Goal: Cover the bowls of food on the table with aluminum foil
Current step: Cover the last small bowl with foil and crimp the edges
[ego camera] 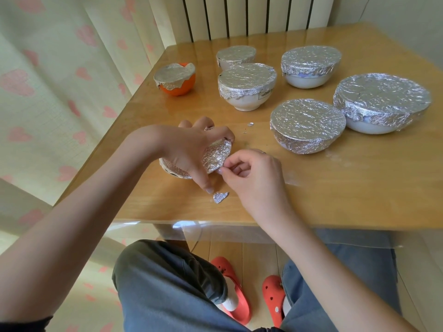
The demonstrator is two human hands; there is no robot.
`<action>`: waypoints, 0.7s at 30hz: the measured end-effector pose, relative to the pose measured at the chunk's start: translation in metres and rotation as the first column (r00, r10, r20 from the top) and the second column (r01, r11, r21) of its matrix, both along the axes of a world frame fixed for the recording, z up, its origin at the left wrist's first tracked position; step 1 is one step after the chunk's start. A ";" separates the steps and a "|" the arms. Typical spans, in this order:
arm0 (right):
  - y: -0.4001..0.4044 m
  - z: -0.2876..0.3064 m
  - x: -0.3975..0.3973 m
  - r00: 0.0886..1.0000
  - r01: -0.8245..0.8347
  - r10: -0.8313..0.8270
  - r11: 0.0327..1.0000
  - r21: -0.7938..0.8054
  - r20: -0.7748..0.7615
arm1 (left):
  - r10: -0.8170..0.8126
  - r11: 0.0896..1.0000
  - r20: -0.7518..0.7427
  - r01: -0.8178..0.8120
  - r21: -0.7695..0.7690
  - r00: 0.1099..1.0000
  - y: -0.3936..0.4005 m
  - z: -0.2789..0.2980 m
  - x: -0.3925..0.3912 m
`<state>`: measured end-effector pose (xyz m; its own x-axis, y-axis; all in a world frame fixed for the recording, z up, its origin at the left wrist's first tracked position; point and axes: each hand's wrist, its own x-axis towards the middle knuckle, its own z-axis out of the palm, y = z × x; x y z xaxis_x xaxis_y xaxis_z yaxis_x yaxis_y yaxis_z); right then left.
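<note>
My left hand grips a small bowl wrapped in aluminum foil, tilted on the table near the front edge. My right hand pinches the foil's lower edge with thumb and forefinger. A torn scrap of foil lies on the table just below the bowl. Further back stand several foil-covered bowls: an orange one, a white one, one behind it, and larger ones.
The wooden table has a clear plastic sheet hanging over its front edge. Tiny foil bits lie mid-table. A curtain with pink hearts hangs at left, a radiator behind. My knees and red shoes show below.
</note>
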<state>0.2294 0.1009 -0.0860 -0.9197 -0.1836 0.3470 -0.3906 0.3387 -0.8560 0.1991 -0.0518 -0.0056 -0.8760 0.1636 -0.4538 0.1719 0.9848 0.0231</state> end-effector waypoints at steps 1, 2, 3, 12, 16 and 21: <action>0.001 0.000 -0.001 1.000 -0.014 0.014 1.000 -0.010 0.020 | -0.002 1.000 0.001 0.002 0.000 1.000 0.000 0.000 0.000; 0.001 0.001 -0.003 0.999 -0.026 0.026 1.000 -0.007 0.022 | -0.003 1.000 0.002 0.003 -0.002 1.000 0.000 0.000 -0.001; 0.002 0.002 -0.004 0.999 -0.035 0.035 0.999 0.018 0.006 | -0.005 1.000 0.001 0.005 -0.004 1.000 0.000 0.000 -0.001; 0.010 0.018 -0.015 0.940 0.051 0.089 0.917 0.396 -0.328 | -0.021 1.000 -0.002 0.021 0.015 1.000 0.001 0.001 0.001; 0.010 0.017 -0.021 0.819 0.039 0.226 0.895 0.445 -0.526 | -0.018 1.000 -0.004 0.018 -0.019 1.000 -0.001 -0.001 -0.001; 0.009 0.007 -0.028 0.794 -0.088 0.314 0.907 0.412 -0.520 | -0.022 1.000 -0.009 0.022 -0.009 1.000 0.000 0.000 -0.001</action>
